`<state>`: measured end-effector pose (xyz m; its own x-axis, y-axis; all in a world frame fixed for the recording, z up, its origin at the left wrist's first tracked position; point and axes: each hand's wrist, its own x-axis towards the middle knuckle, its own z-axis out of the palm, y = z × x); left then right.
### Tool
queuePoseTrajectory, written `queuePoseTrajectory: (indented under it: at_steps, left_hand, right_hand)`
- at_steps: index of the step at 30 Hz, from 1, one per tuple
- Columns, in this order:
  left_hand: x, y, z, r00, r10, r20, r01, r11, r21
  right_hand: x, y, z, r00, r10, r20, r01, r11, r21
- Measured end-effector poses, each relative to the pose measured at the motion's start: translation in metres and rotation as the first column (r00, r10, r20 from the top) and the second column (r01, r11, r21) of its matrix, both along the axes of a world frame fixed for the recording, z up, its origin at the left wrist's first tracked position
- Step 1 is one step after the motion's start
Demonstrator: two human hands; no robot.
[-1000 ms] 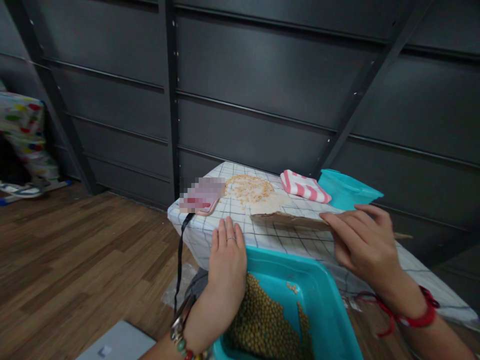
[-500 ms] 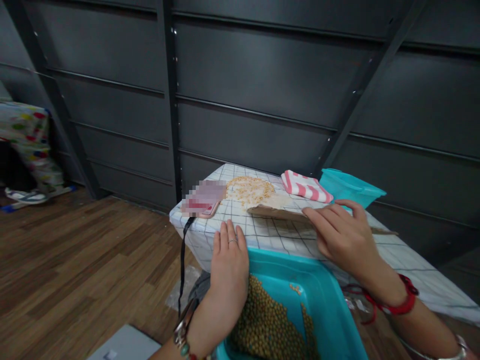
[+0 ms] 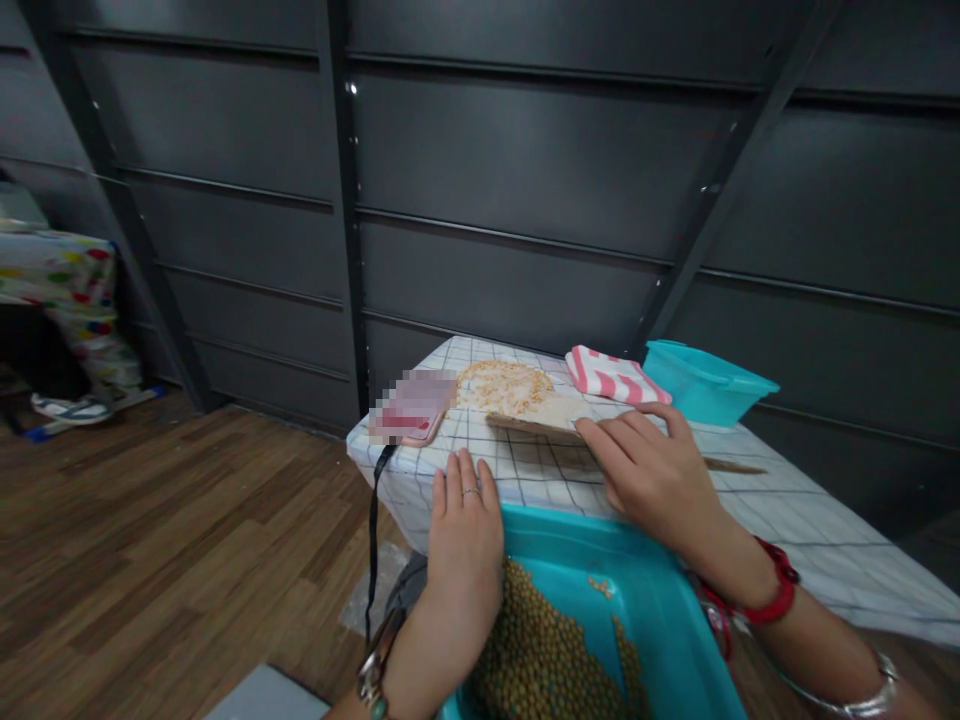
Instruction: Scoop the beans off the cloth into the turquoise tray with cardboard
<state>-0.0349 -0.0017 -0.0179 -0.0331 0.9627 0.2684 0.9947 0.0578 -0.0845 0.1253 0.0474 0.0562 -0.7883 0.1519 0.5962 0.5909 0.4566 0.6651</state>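
The right hand (image 3: 652, 470) pinches a brown-edged cardboard piece (image 3: 553, 431) over the checked tablecloth (image 3: 817, 530).
From where I stand, its thumb and fingers are closed on the cardboard, which is just beside the yellow grains (image 3: 510, 385). The left hand (image 3: 466, 550) is palm down with fingers stretched, gripping nothing, at the side of the turquoise tub (image 3: 592, 530) with greenish-brown beans (image 3: 555, 640); whether it presses the rim, I cannot tell. Behind are a pink-striped cloth (image 3: 615, 378) and a turquoise container (image 3: 709, 385).
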Motion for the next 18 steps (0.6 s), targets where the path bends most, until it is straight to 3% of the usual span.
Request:
queuePoseTrajectory:
  at_steps: [5, 10, 14, 18]
  left_hand:
    - [-0.002, 0.000, -0.005, 1.000, -0.021, 0.012, 0.020, 0.998, 0.060]
    - [-0.003, 0.000, -0.010, 1.000, -0.024, 0.000, 0.024, 0.995, 0.097]
    - [-0.001, 0.000, -0.007, 0.999, -0.022, -0.025, 0.024, 0.996, 0.091]
    - [0.003, 0.002, -0.003, 0.998, -0.020, -0.057, 0.024, 0.997, 0.074]
  right_hand:
    - [0.009, 0.010, 0.010, 0.998, -0.058, -0.032, 0.060, 0.996, 0.071]
    - [0.029, 0.019, 0.034, 0.991, -0.058, -0.122, 0.077, 0.985, 0.156]
    - [0.035, 0.047, 0.047, 0.983, -0.038, -0.179, 0.060, 0.991, 0.117]
    - [0.037, 0.084, 0.040, 0.970, -0.024, -0.241, 0.034, 0.999, 0.036]
